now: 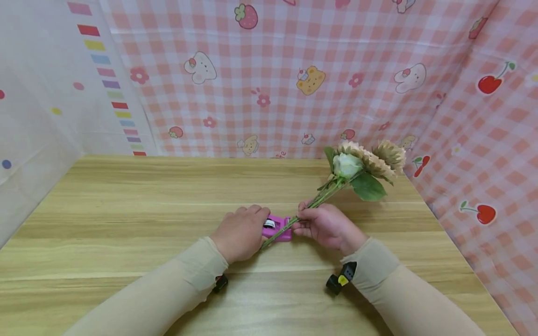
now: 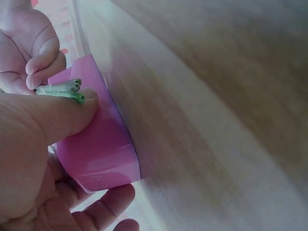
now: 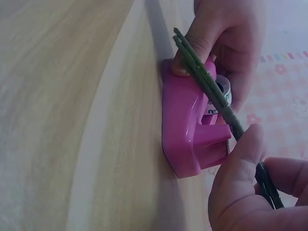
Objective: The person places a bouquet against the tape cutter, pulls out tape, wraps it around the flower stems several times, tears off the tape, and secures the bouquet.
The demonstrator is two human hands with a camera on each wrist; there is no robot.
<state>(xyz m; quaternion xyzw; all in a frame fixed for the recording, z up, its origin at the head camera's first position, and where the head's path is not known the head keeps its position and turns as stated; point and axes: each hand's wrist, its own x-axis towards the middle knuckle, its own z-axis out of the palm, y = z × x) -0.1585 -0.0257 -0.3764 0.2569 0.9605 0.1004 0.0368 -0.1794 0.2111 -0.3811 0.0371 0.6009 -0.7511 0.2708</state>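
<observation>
My left hand (image 1: 243,233) grips a pink tape dispenser (image 2: 98,139) on the wooden table, its thumb pressed to the near side. A small tape roll (image 3: 222,91) sits in the dispenser, and a toothed cutting edge shows at its right end. With thumb and fingers my right hand (image 1: 329,227) pinches a bundle of green flower stems (image 3: 207,79). The stems slant across the dispenser, their cut ends by the left thumb. At the bundle's upper right are a pale white-green rose (image 1: 347,165), beige blooms (image 1: 388,156) and green leaves (image 1: 369,187).
A light wooden table (image 1: 126,200) lies under both hands. Behind it and at the right hangs a pink checked cloth (image 1: 269,56) with cartoon prints; a white cloth (image 1: 38,116) covers the left side. Small black cameras (image 1: 335,283) are strapped at the wrists.
</observation>
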